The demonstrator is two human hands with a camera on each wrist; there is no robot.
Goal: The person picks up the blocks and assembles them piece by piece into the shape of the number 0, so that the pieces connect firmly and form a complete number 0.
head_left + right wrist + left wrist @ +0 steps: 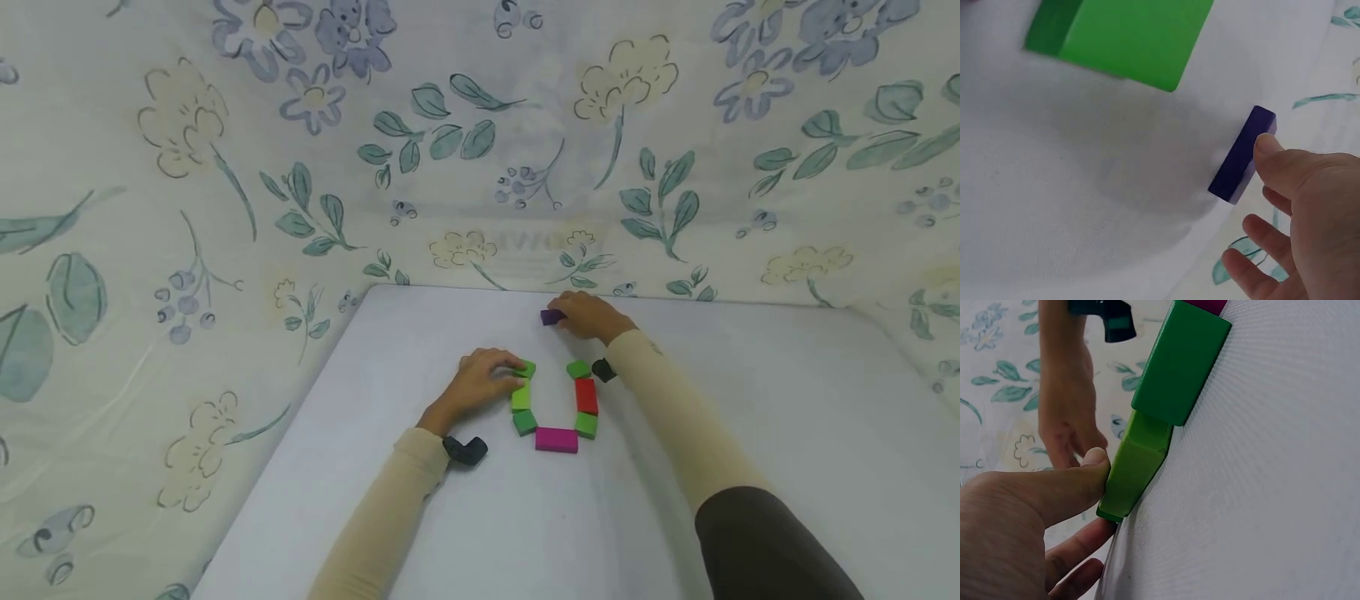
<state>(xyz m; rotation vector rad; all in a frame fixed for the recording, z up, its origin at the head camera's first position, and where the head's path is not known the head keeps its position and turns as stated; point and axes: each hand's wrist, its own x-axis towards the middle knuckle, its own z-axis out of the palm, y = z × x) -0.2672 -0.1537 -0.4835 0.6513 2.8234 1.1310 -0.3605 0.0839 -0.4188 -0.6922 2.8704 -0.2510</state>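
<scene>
On the white table, small coloured blocks form a U open at the far side. My left hand is at its far left end, thumb and forefinger about the green block. The thumb lies against the lime block beside it; a darker green block adjoins that. Farther back, beyond the opening, my right hand pinches a purple block between thumb and fingers. In the right wrist view its other fingers are spread apart. Whether the purple block touches the table cannot be told.
A magenta block forms the near side of the U. On its right side are a green block, a red block and another green block. A flower-printed cloth hangs behind the white table.
</scene>
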